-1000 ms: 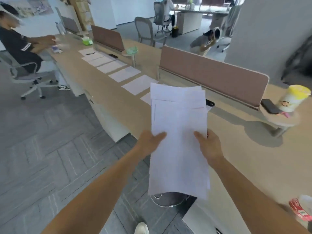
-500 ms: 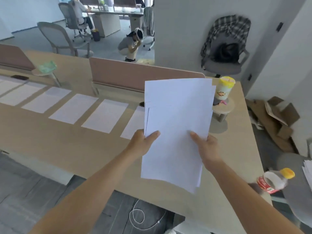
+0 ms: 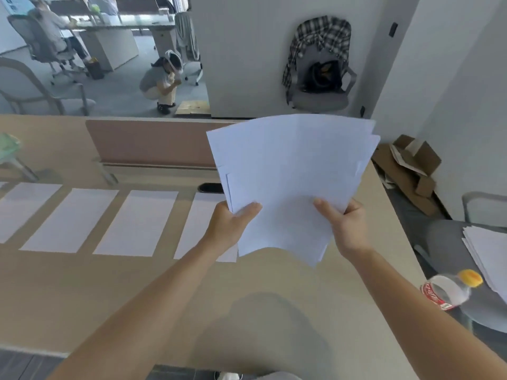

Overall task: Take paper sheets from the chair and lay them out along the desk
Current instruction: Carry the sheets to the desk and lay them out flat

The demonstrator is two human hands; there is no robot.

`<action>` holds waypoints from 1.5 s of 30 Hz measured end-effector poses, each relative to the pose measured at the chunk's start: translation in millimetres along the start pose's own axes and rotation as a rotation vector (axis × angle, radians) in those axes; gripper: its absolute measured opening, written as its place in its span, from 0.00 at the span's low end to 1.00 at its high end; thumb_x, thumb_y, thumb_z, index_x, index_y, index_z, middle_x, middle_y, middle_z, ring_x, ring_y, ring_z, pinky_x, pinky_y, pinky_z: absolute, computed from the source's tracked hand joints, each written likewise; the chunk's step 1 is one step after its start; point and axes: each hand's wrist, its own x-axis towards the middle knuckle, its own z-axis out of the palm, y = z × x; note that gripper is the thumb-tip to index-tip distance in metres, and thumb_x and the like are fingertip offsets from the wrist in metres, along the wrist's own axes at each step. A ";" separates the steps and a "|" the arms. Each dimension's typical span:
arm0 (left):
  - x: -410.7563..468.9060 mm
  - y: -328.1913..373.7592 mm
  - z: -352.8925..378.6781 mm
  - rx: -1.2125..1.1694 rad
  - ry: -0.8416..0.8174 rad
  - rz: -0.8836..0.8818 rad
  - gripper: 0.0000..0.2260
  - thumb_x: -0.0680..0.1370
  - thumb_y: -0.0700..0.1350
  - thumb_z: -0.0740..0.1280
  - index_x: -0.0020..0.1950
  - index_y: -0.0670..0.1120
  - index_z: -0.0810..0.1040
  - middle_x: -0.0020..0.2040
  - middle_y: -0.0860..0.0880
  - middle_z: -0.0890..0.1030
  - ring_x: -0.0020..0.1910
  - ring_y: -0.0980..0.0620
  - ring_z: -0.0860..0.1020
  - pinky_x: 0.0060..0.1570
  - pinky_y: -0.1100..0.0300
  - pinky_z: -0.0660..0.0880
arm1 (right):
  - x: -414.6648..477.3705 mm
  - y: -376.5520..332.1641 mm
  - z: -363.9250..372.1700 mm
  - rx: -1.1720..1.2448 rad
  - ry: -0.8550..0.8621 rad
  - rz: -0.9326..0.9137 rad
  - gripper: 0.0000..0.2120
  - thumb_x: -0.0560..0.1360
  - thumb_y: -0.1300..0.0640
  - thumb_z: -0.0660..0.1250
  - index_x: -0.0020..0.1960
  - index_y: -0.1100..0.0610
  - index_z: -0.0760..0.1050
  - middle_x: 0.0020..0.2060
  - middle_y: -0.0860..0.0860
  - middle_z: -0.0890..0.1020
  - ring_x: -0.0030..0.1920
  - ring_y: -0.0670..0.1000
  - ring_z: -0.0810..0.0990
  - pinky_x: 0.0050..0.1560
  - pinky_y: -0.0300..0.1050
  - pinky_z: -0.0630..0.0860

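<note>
I hold a fanned stack of white paper sheets in the air above the beige desk. My left hand grips the stack's lower left edge, thumb on top. My right hand grips its lower right edge. A row of single sheets lies flat on the desk to the left; the nearest one is partly hidden by my left hand. More sheets are piled on the grey chair at the right.
A brown divider panel runs along the desk's far side. A plastic bottle with a yellow cap sits at the desk's right end. Cardboard scraps lie on the floor. A chair with a plaid shirt stands by the wall. People are beyond the desk.
My view has swung right along the desk and moved closer to it. The stack has fanned out wider in my hands. The chair with its paper pile has come further into view.
</note>
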 end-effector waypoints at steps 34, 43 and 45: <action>-6.2 -67.7 -21.4 -0.152 0.116 0.015 0.10 0.80 0.49 0.67 0.45 0.43 0.81 0.45 0.55 0.83 0.46 0.62 0.78 0.50 0.62 0.70 | -64.1 72.9 34.2 -0.118 0.084 0.286 0.17 0.63 0.53 0.79 0.48 0.60 0.83 0.43 0.54 0.86 0.43 0.52 0.83 0.43 0.44 0.76; -5.3 -72.1 -16.8 -0.127 0.058 -0.073 0.14 0.80 0.57 0.64 0.40 0.54 0.83 0.43 0.56 0.83 0.49 0.51 0.79 0.49 0.56 0.73 | -59.5 71.7 32.9 -0.180 0.042 0.294 0.06 0.70 0.59 0.78 0.42 0.59 0.82 0.36 0.50 0.83 0.37 0.49 0.80 0.38 0.41 0.74; -6.2 -69.9 -12.9 -0.128 0.069 -0.080 0.16 0.79 0.60 0.64 0.37 0.54 0.84 0.40 0.57 0.83 0.52 0.48 0.79 0.53 0.52 0.73 | -58.8 74.0 37.5 -0.166 0.076 0.290 0.07 0.71 0.58 0.77 0.44 0.60 0.82 0.38 0.52 0.84 0.38 0.49 0.81 0.39 0.42 0.75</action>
